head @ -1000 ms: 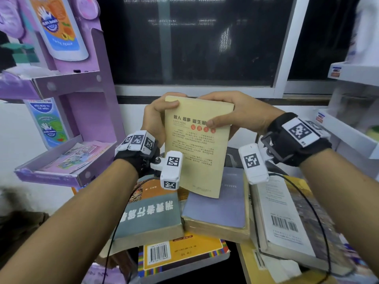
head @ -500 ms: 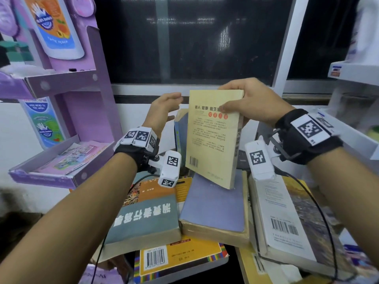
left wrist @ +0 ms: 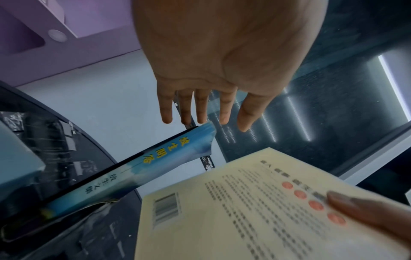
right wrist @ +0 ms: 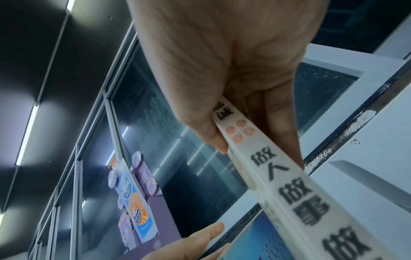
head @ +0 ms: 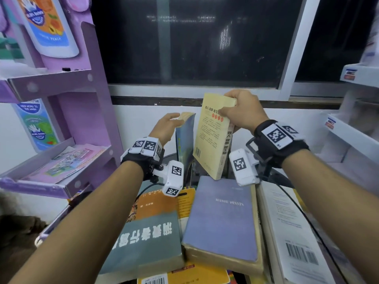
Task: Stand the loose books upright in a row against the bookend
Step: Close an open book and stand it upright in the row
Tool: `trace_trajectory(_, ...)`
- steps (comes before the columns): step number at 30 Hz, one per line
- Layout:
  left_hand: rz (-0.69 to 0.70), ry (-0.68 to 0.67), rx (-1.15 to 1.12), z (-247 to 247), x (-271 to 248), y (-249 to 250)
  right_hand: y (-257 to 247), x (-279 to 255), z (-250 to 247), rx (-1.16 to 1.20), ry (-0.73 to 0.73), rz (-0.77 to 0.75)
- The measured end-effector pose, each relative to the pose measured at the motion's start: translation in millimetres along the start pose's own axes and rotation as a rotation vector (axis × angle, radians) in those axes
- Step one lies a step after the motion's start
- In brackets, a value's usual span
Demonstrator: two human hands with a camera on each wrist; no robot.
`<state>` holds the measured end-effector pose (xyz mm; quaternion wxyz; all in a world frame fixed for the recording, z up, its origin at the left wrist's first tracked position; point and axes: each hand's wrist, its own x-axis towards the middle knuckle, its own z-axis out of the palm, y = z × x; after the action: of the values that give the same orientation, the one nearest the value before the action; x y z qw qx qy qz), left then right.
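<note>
My right hand (head: 229,105) grips the top of a pale yellow book (head: 211,140), thumb on the back cover and fingers over the upper edge. The book hangs nearly upright, its lower corner just above the flat purple book (head: 221,218). Its spine (right wrist: 289,190) runs out from my right hand (right wrist: 251,140) in the right wrist view. Left of it a thin blue book (head: 184,144) stands upright. My left hand (head: 174,119) is open, straight fingers at the blue book's top corner (left wrist: 200,133). I cannot make out the bookend.
Several books lie flat in front: a grey-green and orange one (head: 147,238), a white one with a barcode (head: 291,232), a yellow one (head: 184,277) underneath. A purple display rack (head: 67,119) stands at the left, white shelves (head: 348,136) at the right, a dark window behind.
My left hand has let go of the yellow book and moved onto the blue book's top. My right hand has turned the yellow book upright and carried it back beside the blue one.
</note>
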<state>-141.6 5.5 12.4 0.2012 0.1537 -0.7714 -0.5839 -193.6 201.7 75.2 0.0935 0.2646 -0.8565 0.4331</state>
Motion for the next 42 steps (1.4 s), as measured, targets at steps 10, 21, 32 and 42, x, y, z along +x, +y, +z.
trace_trajectory(10, -0.023, -0.105, 0.027, -4.6, 11.4, -28.7, 1.1, 42.9, 58.9, -0.043, 0.025, 0.038)
trace_trajectory(21, -0.022, -0.191, -0.105, -10.0, 17.1, -37.7, 10.1, 51.2, 117.7, -0.158, -0.076, -0.004)
trace_trajectory(32, 0.077, -0.233, 0.075, -14.4, 19.3, -54.1, 18.1, 48.7, 128.5, -0.178, -0.227, -0.028)
trace_trajectory(42, 0.059, -0.219, 0.096, -12.6, 22.4, -54.1, 19.8, 47.1, 120.9, 0.056, -0.473, 0.088)
